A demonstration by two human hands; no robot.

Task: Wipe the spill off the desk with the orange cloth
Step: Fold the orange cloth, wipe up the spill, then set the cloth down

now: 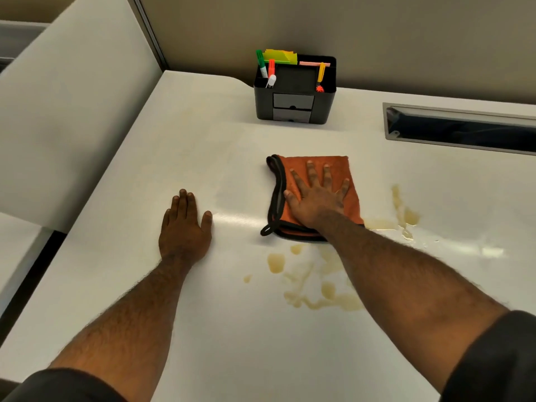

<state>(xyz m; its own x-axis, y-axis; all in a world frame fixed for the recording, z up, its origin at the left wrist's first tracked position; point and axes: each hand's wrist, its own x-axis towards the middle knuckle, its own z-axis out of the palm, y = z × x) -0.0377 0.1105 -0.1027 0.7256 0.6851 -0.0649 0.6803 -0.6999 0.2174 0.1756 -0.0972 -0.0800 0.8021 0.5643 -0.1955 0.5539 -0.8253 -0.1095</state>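
Note:
A folded orange cloth [345, 169] with black trim lies flat in the middle of the white desk [203, 158]. My right hand [314, 195] presses on it palm down, fingers spread. A yellowish-brown spill [316, 288] spreads over the desk just in front of the cloth, partly under my right forearm. More of the spill [406, 214] streaks to the right of the cloth. My left hand [185, 227] rests flat on the bare desk to the left, holding nothing.
A black desk organiser [294, 107] with markers and sticky notes stands at the back of the desk. A metal-framed cable slot [461, 129] is set into the desk at the back right. A white partition panel [75, 111] borders the left side.

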